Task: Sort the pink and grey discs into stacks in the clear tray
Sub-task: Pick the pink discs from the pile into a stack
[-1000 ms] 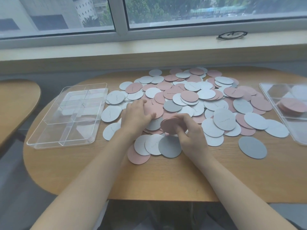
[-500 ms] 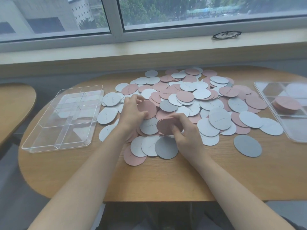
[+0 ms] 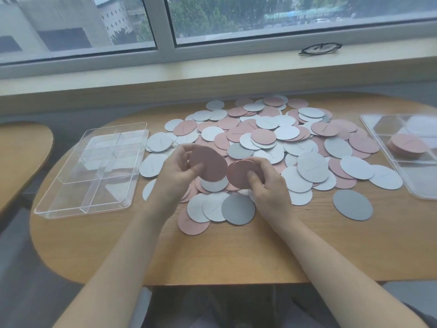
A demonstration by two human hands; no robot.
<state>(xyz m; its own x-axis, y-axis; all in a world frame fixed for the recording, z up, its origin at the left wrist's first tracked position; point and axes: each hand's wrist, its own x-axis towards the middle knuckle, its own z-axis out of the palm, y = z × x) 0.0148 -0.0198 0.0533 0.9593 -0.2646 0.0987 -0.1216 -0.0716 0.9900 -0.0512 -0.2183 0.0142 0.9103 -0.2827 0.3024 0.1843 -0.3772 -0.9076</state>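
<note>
While you are pinching a pink disc (image 3: 208,163) in your left hand (image 3: 176,172) beside the pink stack (image 3: 243,172) your right hand (image 3: 266,185) fingers are gripping above the surface (image 3: 236,252), a careless merge is risking spilling them

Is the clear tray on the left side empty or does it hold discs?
Empty: the left clear tray shows only bare dividers, no discs inside.

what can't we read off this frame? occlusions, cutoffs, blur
Head view only:
- Discs in the right hand's pink stack: count unreadable, edges merge.
- Handwriting on the discs in the pile: too small and blurred.
- Right tray: cut off by the frame edge.
- Discs under both hands: hidden; left hand and its pink disc cover them.
- Left tray: clear walls, dividers hard to trace.
</note>
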